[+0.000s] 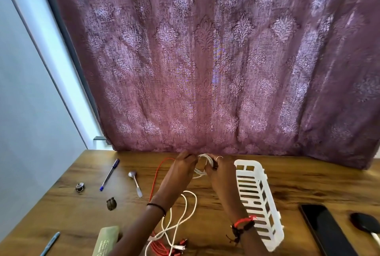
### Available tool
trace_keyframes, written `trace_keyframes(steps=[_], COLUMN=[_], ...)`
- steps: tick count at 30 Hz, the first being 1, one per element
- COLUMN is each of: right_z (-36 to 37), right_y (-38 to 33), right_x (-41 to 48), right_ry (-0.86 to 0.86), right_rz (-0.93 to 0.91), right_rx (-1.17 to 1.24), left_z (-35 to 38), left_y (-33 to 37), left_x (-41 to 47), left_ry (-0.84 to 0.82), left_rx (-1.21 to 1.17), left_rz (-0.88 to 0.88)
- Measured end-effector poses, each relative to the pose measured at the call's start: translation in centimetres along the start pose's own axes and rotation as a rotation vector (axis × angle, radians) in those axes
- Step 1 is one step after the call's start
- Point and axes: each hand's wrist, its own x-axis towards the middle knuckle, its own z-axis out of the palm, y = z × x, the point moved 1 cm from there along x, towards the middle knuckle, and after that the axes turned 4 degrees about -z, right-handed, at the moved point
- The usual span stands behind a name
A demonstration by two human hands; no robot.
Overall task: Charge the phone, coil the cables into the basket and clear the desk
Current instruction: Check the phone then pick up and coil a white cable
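while the white cable (pixel 205 158) is being coiled at the far middle of the surface (pixel 308 183), its loops are pinched between the left hand (pixel 184 166) and the right hand (pixel 219 173) — fingers curled round them. next, the loose tail must be wound in and the coil laid in the basket (pixel 239 165) just to the right. the red cable (pixel 155 173) and the phone (pixel 324 233) are not yet dealt with. print on the green case (pixel 107 239) — too blurred to be read.

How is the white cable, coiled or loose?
Partly coiled: left hand and right hand hold white cable loops; the rest trails loose on the desk.
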Motion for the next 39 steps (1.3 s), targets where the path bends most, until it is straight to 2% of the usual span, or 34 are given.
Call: trace_keyframes(steps=[4, 11, 15, 17, 19, 20, 24, 26, 29, 31, 34, 37, 39], right_z=[0.1, -0.7, -0.9, -1.2, -1.4, -1.5, -1.4, -0.9, -0.7, -0.7, -1.0, -1.6, -2.2], right_y=[0.1, 0.5, 0.8, 0.9, 0.8, 0.7, 0.7, 1.1, 1.4, 1.3, 1.0, 0.7, 0.6], right_x=[-0.2, 0.5, 0.6, 0.5, 0.7, 0.7, 0.8, 0.6, 0.4, 0.4, 0.4, 0.6, 0.8], right_ry=[0.021, -0.095, -0.264, -0.310, -0.274, -0.228, -0.053, 0.002, 0.166, 0.249, 0.246, 0.165, 0.007], right_rz=[0.101, 0.363, 0.504, 0.525, 0.470, 0.407, 0.088, 0.008, -0.102, -0.216, -0.294, -0.210, -0.072], right_rx=[0.131, 0.791, 1.278, 1.388, 1.335, 1.225, 0.550, 0.236, -0.070, -0.119, -0.147, -0.034, 0.229], left_z=[0.1, 0.1, 0.4, 0.6, 0.6, 0.7, 1.1, 1.4, 1.7, 1.6, 1.4, 0.9, 0.6], left_y=[-0.2, -0.5, -0.1, 0.1, 0.2, 0.2, -0.1, 0.0, 0.2, 0.2, 0.1, 0.2, -0.1], left_x=[-0.3, -0.4, -0.2, -0.1, 0.1, 0.2, -0.1, -0.2, -0.3, -0.2, -0.1, -0.2, -0.2], left_ry=[0.018, 0.040, 0.055, 0.056, 0.056, 0.058, 0.052, 0.030, 0.026, 0.046, 0.046, 0.063, 0.093], left_rx=[-0.029, -0.085, -0.145, -0.154, -0.161, -0.164, -0.166, -0.161, -0.146, -0.123, -0.065, -0.007, -0.006], left_rz=[-0.023, -0.082, -0.114, -0.118, -0.119, -0.123, -0.168, -0.163, -0.151, -0.144, -0.099, -0.034, -0.021])
